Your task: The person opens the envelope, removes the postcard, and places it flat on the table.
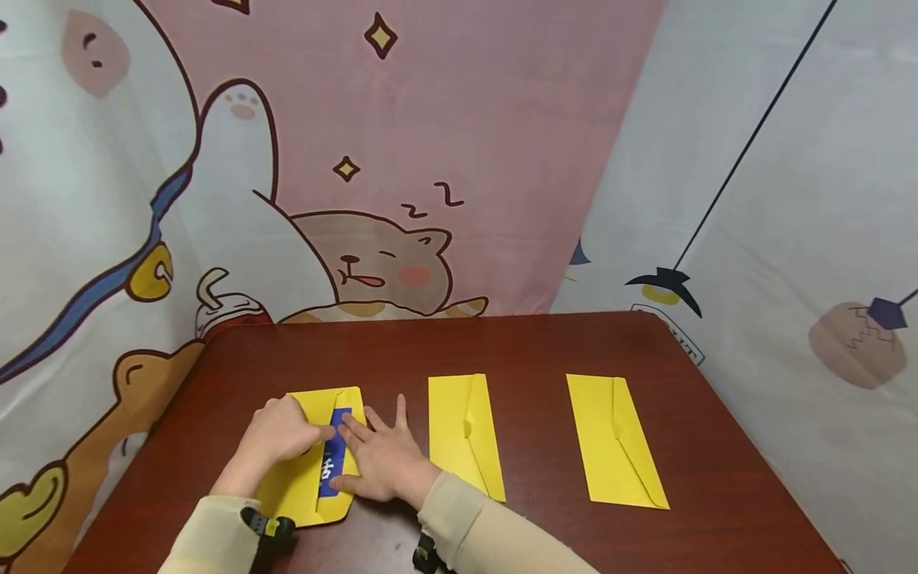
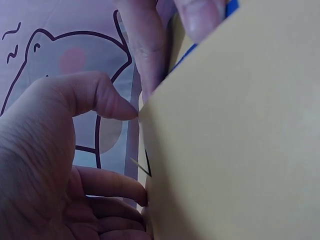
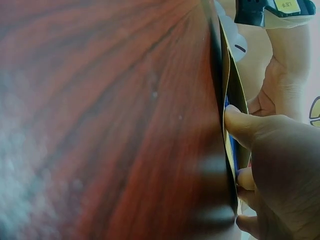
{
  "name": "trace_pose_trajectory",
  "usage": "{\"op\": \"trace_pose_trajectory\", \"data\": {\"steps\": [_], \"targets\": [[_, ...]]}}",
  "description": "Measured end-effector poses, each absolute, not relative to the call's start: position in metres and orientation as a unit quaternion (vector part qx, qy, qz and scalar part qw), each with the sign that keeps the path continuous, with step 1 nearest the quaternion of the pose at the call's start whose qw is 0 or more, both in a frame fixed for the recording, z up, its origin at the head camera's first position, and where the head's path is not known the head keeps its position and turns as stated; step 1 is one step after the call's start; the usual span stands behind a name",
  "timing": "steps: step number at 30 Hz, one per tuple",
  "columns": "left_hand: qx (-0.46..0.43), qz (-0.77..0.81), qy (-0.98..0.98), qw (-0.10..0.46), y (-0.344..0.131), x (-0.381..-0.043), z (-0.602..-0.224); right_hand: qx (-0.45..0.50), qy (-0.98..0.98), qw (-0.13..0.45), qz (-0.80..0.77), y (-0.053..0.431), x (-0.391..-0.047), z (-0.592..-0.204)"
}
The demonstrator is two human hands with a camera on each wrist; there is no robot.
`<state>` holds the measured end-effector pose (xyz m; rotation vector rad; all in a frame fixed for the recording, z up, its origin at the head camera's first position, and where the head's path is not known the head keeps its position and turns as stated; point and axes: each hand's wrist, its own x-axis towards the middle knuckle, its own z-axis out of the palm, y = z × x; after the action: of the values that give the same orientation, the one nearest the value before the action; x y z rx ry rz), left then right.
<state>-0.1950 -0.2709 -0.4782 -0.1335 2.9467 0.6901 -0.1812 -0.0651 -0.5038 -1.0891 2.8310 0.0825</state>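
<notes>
A yellow envelope (image 1: 290, 486) lies at the left of the table with its flap side up. Part of a blue card or slip (image 1: 331, 462) with white writing shows in its opening. My left hand (image 1: 283, 430) pinches the envelope's pocket edge, its thumb pointing toward the blue piece and its other fingers curled. Spread over the blue piece and the envelope's right side is my right hand (image 1: 387, 458), fingers mostly straight, pressing down. In the right wrist view, the right thumb (image 3: 242, 125) touches the blue strip at the opening. The envelope fills much of the left wrist view.
Two more yellow envelopes, a middle one (image 1: 459, 430) and a right one (image 1: 617, 442), lie flap side up with flaps folded over. All rest on a reddish-brown table (image 1: 538, 494). A cartoon-printed cloth (image 1: 502, 159) hangs behind it.
</notes>
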Motion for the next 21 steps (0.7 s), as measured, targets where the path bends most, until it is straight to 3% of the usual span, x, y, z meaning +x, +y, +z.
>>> {"op": "trace_pose_trajectory", "data": {"steps": [21], "targets": [[-0.052,0.221,0.972,0.053,-0.271,-0.195,-0.479,-0.357,0.933,0.039,0.024,-0.047,-0.179,-0.502]]}}
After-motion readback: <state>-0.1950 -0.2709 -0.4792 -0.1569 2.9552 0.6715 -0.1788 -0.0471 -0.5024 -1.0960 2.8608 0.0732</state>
